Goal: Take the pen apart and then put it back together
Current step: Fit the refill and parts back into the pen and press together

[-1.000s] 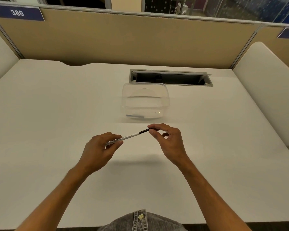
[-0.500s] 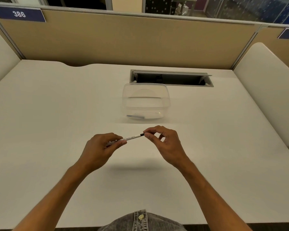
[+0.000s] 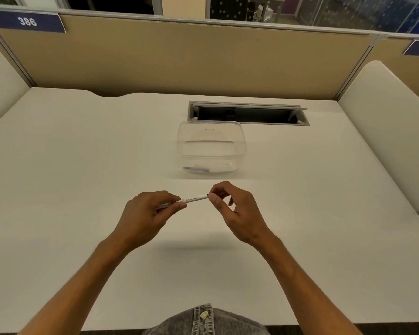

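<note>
Holding the pen [image 3: 194, 198] at both ends, both hands hover above the near middle of the desk [image 3: 82, 165]. Left hand [image 3: 145, 213] has fingers curled round the pen's left part, thumb on top. Right hand [image 3: 237, 211] pinches the pen's right tip between thumb and forefinger, other fingers loosely bent. Both forearms come in from the near edge, bare. Pen is white with small black print, lying almost level, right end a bit farther and higher; its right end is hidden behind the fingertips. Pen is off the desk surface, shadow below on the desk.

Farther out, just beyond the hands, a clear plastic container [image 3: 211, 146] sits on the desk, a small dark-tipped item [image 3: 196, 169] inside at its near left; cannot tell what it is. Behind the container, an open cable slot [image 3: 247, 113] in the desk. Tan partition [image 3: 179, 56] at the far edge with a "386" label [image 3: 27, 21] at far left. Grey denim with a button [image 3: 204, 315] at the near edge.
</note>
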A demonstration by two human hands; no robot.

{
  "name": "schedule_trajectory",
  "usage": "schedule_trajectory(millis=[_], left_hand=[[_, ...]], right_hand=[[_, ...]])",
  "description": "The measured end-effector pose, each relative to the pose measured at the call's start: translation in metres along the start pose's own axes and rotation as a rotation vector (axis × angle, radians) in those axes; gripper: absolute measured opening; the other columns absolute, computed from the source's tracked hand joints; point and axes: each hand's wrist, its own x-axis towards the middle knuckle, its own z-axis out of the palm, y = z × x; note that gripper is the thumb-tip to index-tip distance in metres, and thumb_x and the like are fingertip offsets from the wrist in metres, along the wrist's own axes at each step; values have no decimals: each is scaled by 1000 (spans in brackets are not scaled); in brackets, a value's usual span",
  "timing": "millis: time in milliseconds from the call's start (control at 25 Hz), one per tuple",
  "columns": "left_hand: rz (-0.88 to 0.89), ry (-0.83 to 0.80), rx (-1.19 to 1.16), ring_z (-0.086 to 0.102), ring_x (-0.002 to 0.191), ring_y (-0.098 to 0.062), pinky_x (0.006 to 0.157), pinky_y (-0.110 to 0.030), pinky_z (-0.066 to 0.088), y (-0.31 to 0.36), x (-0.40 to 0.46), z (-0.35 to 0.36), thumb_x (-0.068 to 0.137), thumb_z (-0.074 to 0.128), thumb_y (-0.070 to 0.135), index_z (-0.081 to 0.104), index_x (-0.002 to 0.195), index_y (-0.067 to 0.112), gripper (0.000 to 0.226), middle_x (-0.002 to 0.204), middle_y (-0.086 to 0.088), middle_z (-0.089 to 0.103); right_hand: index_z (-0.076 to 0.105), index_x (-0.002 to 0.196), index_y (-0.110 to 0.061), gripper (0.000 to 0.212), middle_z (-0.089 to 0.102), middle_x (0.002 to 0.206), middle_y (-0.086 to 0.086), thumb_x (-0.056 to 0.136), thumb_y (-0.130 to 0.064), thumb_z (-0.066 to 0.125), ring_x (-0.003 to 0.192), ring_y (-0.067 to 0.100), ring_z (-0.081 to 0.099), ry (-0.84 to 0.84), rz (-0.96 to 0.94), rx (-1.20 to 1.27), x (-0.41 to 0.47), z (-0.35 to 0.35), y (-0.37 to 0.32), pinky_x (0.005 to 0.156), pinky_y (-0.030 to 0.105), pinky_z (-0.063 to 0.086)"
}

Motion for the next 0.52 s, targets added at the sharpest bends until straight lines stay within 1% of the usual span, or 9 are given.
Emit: schedule_trajectory(millis=[120,240,320,440,520], left_hand=[[-5,-37,-32,54,60,-15,53,-31,39,-2,2,-1,86,56,58,70,83,34,28,64,8,63],[0,-100,-105,55,59,-16,55,-35,44,-2,3,-3,83,55,61,69,87,34,31,66,5,64],[0,-123,-138,57,62,-15,59,-37,47,1,4,-4,82,56,62,68,93,37,30,70,8,65],[42,-127,-128,59,68,-14,62,-40,49,7,6,-3,85,54,58,69,92,37,27,75,11,66],[81,-94,-86,55,65,-14,57,-37,44,11,7,-5,85,55,54,70,88,36,24,71,9,61]], right_hand=[[59,95,-31,7,65,84,-15,94,-35,53,82,10,62,-6,-50,-65,-3,-1,1,65,22,45],[59,96,-29,6,64,84,-14,95,-31,53,80,8,60,7,-82,-96,-5,-3,0,66,16,42],[59,95,-27,8,63,84,-13,96,-31,52,79,8,59,10,-99,-111,-5,-4,-1,67,13,40],[57,94,-27,13,62,82,-14,97,-35,48,77,8,58,-4,-109,-129,-7,-3,-4,66,15,41],[55,92,-28,16,58,78,-14,98,-37,43,73,11,56,-13,-108,-132,-8,-3,-8,65,21,43]])
